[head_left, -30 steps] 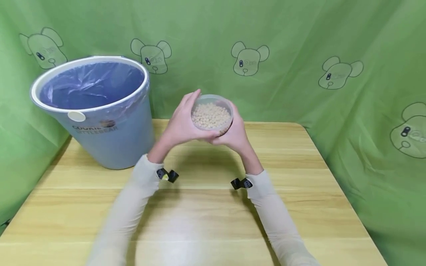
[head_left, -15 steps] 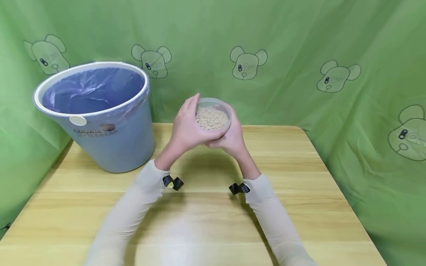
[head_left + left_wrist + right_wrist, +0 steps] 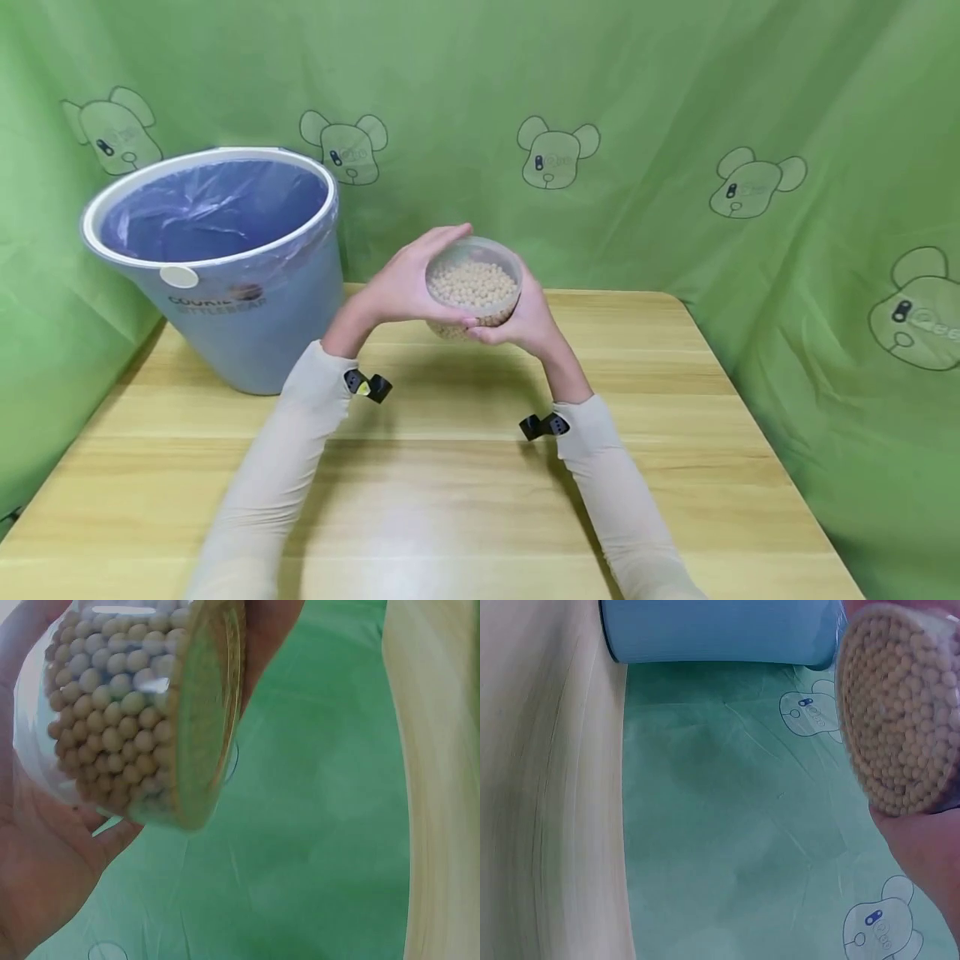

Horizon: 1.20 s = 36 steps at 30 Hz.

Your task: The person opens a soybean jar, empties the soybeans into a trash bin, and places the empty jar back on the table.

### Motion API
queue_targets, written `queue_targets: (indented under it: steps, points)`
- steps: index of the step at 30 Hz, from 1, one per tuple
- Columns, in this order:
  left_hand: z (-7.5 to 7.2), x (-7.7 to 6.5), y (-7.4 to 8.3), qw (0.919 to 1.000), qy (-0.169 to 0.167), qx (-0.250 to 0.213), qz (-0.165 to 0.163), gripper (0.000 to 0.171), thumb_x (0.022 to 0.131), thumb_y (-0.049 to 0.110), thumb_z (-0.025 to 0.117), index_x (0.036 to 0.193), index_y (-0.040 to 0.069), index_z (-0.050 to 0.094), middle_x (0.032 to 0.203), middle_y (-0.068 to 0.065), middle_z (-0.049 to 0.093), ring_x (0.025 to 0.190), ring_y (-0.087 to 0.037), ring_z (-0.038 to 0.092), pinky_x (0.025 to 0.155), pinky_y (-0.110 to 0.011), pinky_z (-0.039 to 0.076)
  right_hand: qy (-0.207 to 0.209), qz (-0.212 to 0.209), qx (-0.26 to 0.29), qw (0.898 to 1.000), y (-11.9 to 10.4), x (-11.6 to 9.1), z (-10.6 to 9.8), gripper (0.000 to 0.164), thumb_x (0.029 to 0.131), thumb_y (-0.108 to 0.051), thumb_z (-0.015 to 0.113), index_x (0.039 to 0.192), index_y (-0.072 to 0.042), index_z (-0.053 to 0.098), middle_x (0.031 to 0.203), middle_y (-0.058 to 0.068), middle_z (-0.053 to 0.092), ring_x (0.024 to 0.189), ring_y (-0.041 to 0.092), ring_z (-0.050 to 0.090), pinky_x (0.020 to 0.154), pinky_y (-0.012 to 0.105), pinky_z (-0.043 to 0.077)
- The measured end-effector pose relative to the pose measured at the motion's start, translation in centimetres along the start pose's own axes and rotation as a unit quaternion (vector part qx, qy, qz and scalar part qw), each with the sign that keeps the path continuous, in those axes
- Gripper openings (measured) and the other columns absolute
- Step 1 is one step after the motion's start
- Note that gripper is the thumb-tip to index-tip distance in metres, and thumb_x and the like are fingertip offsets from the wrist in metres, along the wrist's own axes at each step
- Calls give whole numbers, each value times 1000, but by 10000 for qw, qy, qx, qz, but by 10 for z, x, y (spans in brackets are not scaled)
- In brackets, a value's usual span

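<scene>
Compared with half a second ago, the left hand (image 3: 405, 285) has swung its wrist nearer the blue bin (image 3: 258, 337). Its half-curled fingers and thumb grip one side of a clear tub (image 3: 491, 249) of pale beads (image 3: 472, 286); the right hand (image 3: 534, 318) likewise grips the other, above the wooden table (image 3: 450, 487).

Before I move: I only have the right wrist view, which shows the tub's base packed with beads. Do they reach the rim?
Observer: No. The head view shows the clear plastic tub with bare wall between the beige beads and its rim.
Operator: Good. I see just the side of the blue bin. Is its mouth covered?
Observer: No. In the head view the blue bin has no lid on it, and its inside shows.
</scene>
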State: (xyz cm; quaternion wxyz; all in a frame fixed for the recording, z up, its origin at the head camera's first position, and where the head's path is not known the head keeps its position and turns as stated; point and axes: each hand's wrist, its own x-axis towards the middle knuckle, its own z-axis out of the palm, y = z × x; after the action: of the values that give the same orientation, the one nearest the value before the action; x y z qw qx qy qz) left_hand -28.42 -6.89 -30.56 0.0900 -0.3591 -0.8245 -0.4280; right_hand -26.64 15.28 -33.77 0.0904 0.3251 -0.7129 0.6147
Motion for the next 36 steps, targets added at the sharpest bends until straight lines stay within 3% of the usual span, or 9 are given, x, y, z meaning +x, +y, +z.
queue_targets:
  steps: [3,7,11,14,17,22,28,31,36]
  points:
    - [4,-1,3,10000,32,60,-26,119,61,40,98,158,11,36,158,-9,42,138,-25,49,114,-47,43,-95,46,119,9999,0,0,0,112,54,-2,86,152,4,34,146,28,46,129,27,51,115,51,40]
    - [16,-3,12,9971,505,362,-449,121,60,47,96,158,12,36,157,-7,43,135,-26,51,111,-49,46,85,67,49,9999,-2,0,1,111,53,1,86,152,6,33,147,29,46,131,31,50,116,51,39]
    - [33,-4,26,9834,1156,856,-1108,126,60,63,90,160,13,32,159,-6,41,138,-27,49,109,-52,47,425,43,-233,9988,-6,-1,3,112,52,5,86,151,7,32,146,30,47,133,37,48,118,52,36]
    - [40,-4,31,9735,1425,1187,-1339,129,60,71,85,161,12,29,160,-8,40,141,-28,46,109,-53,46,598,29,-454,9972,-8,-2,6,113,52,6,87,151,7,32,145,30,48,135,39,47,119,50,35]
    - [31,-4,29,9785,1169,1227,-1178,131,58,68,88,162,14,27,163,-6,36,145,-28,42,112,-58,41,590,22,-516,9969,-9,-2,7,115,52,5,90,151,6,33,147,28,48,136,37,47,119,49,35]
    - [-2,1,19,9943,91,908,-558,131,56,56,95,162,21,27,167,2,28,150,-26,35,115,-63,35,329,-37,-349,9988,-5,-2,3,113,53,1,91,151,4,34,147,27,48,134,33,49,118,49,38]
    - [-14,10,9,9965,-780,305,-77,122,61,41,97,160,12,31,164,-7,33,146,-27,40,118,-53,38,49,-20,-100,9999,-1,-2,-2,114,53,-4,89,152,4,33,148,27,46,132,34,49,117,51,39]
    - [-9,11,8,9974,-695,185,-32,118,62,40,96,159,10,35,160,-8,38,141,-25,45,115,-49,41,29,3,-39,10000,-2,-3,-3,113,54,-5,88,152,4,33,148,27,46,133,34,49,117,52,38]
    - [3,9,11,9995,-12,268,-136,116,61,42,97,157,11,39,154,-6,45,134,-23,51,112,-46,45,156,-38,-38,9999,-4,-2,-3,113,54,-3,87,152,4,33,148,27,46,133,34,49,118,50,38]
